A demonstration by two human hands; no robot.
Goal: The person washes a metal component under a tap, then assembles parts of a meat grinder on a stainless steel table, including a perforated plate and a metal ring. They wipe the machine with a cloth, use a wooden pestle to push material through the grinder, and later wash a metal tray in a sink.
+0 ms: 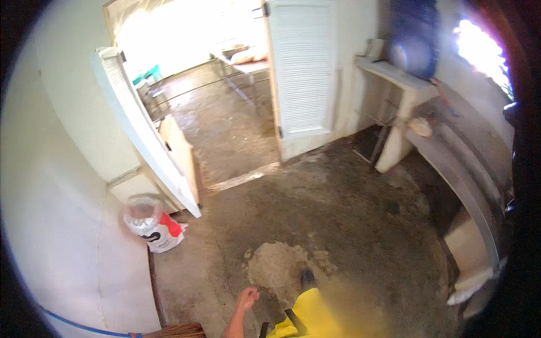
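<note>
My left hand (247, 298) shows at the bottom centre, fingers loosely curled, holding nothing that I can see. It hangs above the grey concrete floor (338, 214), beside a pale patch of rough cement (276, 265). A yellow garment (315, 318) and a dark shoe tip (307, 277) lie just right of the hand. My right hand is out of the picture.
A white louvered double door stands open, one leaf (143, 129) at the left, the other (301, 67) at centre, onto a bright room with a table (248, 65). A plastic sack (151, 225) sits by the left wall. A concrete counter (451, 152) runs along the right. Broom bristles (177, 331) lie at the bottom.
</note>
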